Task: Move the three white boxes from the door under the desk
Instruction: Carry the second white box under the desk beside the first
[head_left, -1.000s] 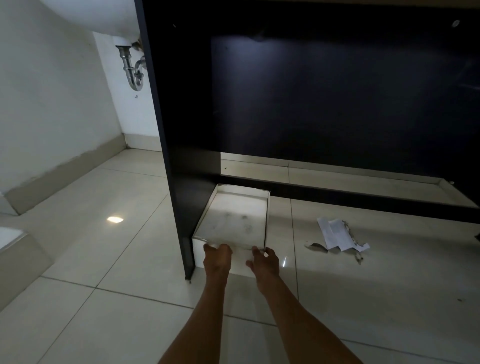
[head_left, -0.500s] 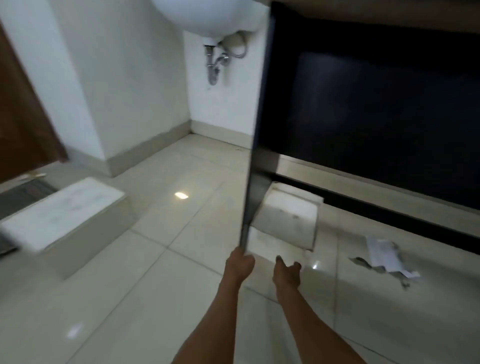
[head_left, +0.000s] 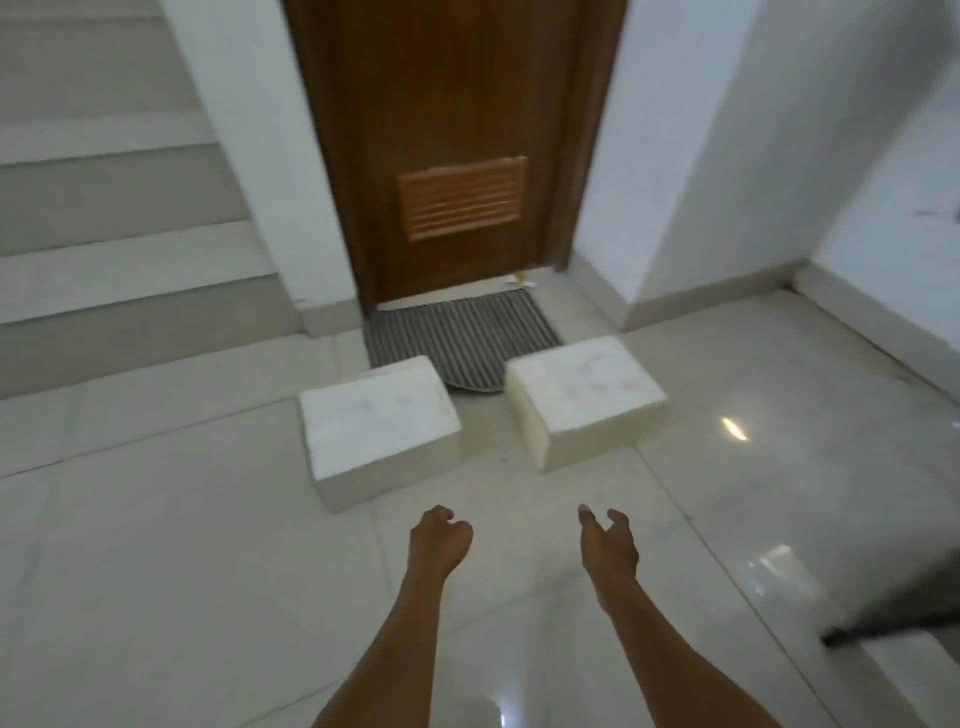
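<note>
Two white rectangular boxes sit on the tiled floor before the brown wooden door (head_left: 457, 130): the left box (head_left: 376, 423), the right box (head_left: 584, 395). Your left hand (head_left: 438, 540) and right hand (head_left: 608, 543) hover near you, loosely curled, empty.

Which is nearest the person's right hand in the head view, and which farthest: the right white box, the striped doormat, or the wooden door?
From the right hand:
1. Right white box, on the floor just ahead.
2. Striped doormat, behind the boxes, ahead and left.
3. Wooden door, upright beyond the mat.
</note>
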